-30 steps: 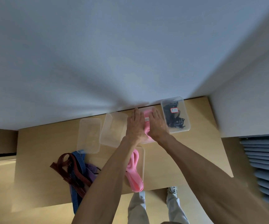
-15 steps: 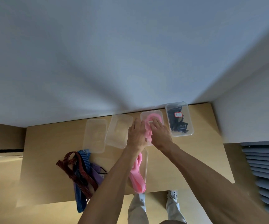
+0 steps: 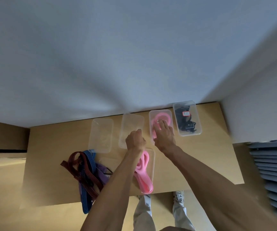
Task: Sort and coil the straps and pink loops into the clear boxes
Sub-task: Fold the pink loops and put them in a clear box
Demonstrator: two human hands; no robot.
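Observation:
Four clear boxes stand in a row at the back of the table. The two left ones [image 3: 101, 135] [image 3: 131, 127] hold nothing. The third box [image 3: 151, 114] holds a coiled pink loop [image 3: 163, 116], and my right hand [image 3: 165, 137] presses on it with straight fingers. The fourth box [image 3: 196, 119] holds a black strap [image 3: 184, 124]. My left hand [image 3: 135, 140] hovers as a fist in front of the second box, and I see nothing in it. More pink loops [image 3: 142, 179] lie in a clear box [image 3: 153, 164] near the front edge, partly under my left forearm.
A tangle of maroon [image 3: 87, 174], blue [image 3: 88, 164] and purple [image 3: 101, 169] straps lies at the front left of the wooden table [image 3: 201, 155], the blue one hanging over the edge. A wall rises right behind the boxes. My legs and shoes show below the table edge.
My left hand has drawn back from the pink loop's box and curled into a fist. My right hand stays pressing on the pink loop.

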